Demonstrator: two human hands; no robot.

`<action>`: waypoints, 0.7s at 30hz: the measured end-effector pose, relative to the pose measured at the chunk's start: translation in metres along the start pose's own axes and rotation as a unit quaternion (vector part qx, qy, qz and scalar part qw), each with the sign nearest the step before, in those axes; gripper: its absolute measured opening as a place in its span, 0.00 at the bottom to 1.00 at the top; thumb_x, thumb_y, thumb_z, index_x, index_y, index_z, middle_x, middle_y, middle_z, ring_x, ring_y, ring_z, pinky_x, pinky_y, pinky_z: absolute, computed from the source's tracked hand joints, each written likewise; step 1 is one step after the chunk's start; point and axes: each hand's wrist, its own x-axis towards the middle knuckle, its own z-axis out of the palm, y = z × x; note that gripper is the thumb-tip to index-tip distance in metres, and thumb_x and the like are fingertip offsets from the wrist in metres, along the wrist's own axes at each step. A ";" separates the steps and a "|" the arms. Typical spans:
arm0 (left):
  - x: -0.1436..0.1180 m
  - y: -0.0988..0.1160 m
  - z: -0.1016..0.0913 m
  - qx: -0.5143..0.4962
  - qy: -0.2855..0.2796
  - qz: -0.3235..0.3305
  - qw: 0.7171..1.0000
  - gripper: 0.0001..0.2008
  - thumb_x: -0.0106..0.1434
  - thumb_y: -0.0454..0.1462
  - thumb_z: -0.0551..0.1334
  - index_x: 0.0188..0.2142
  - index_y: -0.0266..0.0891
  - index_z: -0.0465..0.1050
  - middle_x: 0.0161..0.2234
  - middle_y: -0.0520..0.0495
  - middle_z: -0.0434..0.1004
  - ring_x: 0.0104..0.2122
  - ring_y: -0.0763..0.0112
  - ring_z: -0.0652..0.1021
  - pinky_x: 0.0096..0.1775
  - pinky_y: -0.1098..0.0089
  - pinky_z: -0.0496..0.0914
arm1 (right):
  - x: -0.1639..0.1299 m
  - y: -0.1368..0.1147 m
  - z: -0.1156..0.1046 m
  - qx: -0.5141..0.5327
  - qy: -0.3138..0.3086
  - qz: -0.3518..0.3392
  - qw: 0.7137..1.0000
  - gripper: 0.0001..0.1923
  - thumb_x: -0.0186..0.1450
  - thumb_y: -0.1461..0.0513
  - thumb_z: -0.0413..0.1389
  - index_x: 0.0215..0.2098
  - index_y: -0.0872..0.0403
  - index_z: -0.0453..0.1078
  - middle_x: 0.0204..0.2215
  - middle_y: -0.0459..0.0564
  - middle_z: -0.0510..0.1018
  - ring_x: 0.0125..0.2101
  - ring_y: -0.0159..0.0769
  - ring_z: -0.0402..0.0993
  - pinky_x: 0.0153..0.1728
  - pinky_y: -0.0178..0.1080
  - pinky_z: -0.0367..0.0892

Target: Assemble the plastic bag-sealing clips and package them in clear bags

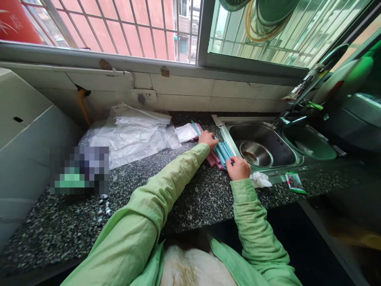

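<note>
On the speckled dark counter, slim blue plastic sticks [223,153] lie side by side next to pink sticks [213,159]; their exact kind is too small to make out. My left hand [208,139] is closed at the far end of the blue sticks, its fingertips curled on them. At their near end, my right hand [239,168] pinches the blue sticks with bent fingers. A small white packet [186,132] lies just left of my left hand. Part of the sticks is hidden beneath my left hand.
Clear plastic bags [139,133] are heaped on the left of the counter. The steel sink [275,153], holding a metal bowl [256,153], lies to the right. A crumpled white tissue [261,179] and a small packet [295,182] rest by its front edge. A blurred patch [80,171] covers something at left.
</note>
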 end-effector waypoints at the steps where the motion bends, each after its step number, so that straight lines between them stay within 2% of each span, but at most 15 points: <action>1: 0.000 0.000 0.000 0.000 -0.001 0.000 1.000 0.15 0.54 0.42 0.57 0.35 0.38 0.77 0.39 0.40 0.72 0.45 0.60 0.69 0.46 0.66 0.62 | 0.000 0.000 0.000 0.000 -0.003 0.002 1.000 0.11 0.59 0.58 0.49 0.30 0.54 0.72 0.26 0.51 0.74 0.29 0.37 0.65 0.29 0.37 0.53; 8: -0.001 0.000 -0.002 -0.008 -0.016 -0.010 1.000 0.16 0.53 0.43 0.57 0.37 0.38 0.76 0.41 0.39 0.71 0.46 0.58 0.68 0.46 0.65 0.62 | 0.000 -0.002 0.000 -0.014 0.018 -0.001 1.000 0.11 0.58 0.58 0.50 0.29 0.53 0.72 0.24 0.50 0.75 0.27 0.37 0.65 0.28 0.37 0.52; 21: -0.002 -0.002 -0.009 -0.003 -0.038 -0.005 0.999 0.16 0.54 0.44 0.57 0.38 0.39 0.76 0.42 0.41 0.70 0.47 0.58 0.67 0.47 0.64 0.63 | 0.002 -0.001 -0.002 -0.015 -0.036 0.023 0.999 0.12 0.58 0.57 0.50 0.31 0.54 0.73 0.27 0.52 0.76 0.29 0.40 0.65 0.29 0.38 0.52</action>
